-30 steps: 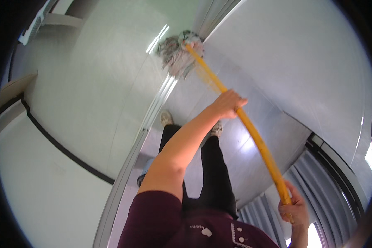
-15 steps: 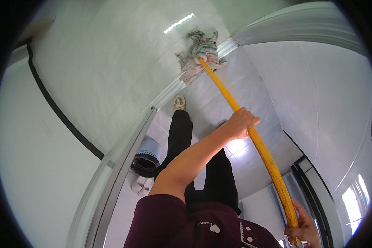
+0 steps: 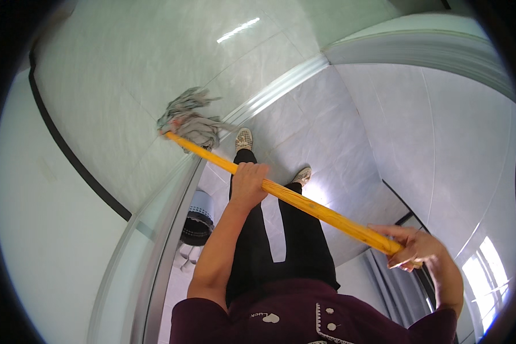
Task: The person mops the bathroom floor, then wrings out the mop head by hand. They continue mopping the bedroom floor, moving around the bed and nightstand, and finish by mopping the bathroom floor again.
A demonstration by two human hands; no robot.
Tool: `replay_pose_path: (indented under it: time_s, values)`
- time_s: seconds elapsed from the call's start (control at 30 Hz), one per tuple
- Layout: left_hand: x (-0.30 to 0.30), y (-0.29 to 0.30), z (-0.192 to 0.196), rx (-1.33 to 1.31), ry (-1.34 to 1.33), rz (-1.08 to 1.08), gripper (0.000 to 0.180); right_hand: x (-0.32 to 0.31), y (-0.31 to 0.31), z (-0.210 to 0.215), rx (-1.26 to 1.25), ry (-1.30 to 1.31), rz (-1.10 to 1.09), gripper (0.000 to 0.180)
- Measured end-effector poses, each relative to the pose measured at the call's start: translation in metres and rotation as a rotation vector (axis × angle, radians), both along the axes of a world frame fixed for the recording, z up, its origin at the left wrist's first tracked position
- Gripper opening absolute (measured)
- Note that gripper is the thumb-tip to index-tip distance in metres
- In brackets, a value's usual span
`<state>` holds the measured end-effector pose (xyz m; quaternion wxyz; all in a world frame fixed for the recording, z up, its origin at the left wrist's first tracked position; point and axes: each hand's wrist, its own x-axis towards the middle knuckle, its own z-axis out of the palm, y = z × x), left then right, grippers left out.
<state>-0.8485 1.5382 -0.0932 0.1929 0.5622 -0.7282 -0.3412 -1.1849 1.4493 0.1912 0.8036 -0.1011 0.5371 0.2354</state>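
Note:
A mop with a yellow wooden handle (image 3: 321, 212) slants across in front of me, from far left to near right. Its head of grey-green and pinkish cloth strips (image 3: 193, 123) lies on the floor tiles beyond the door track, close to the glass panel's edge. Partway down the handle, my left hand (image 3: 249, 184) is wrapped round the shaft. My right hand (image 3: 410, 247) holds the top end, its thumb side and fingers around the wood. Some of the right fingers are hidden behind the handle.
A metal door track (image 3: 281, 86) crosses the floor ahead of my patterned shoes (image 3: 244, 139). At left stands a glass door panel with a grey frame (image 3: 166, 261). Beyond it are a blue and black waste bin (image 3: 199, 215) and white slippers (image 3: 188, 255). A tiled wall (image 3: 436, 132) rises at right.
The mop head has swept left and nearer, off the track onto the tiles beyond. My left hand moved left with the handle; my right hand rose, so the handle lies flatter across the view.

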Motion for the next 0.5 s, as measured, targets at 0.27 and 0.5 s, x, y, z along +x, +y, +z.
replay_pose_path:
  time_s: [0.27, 0.5]
  values:
    - [0.061, 0.037, -0.034, 0.059, -0.157, 0.273, 0.026, 0.048, -0.029, -0.070, -0.065, -0.305, 0.015, 0.090]
    - [0.069, 0.016, -0.085, 0.062, -0.104, 0.141, 0.019, 0.074, -0.037, -0.071, -0.245, -0.264, 0.132, 0.083]
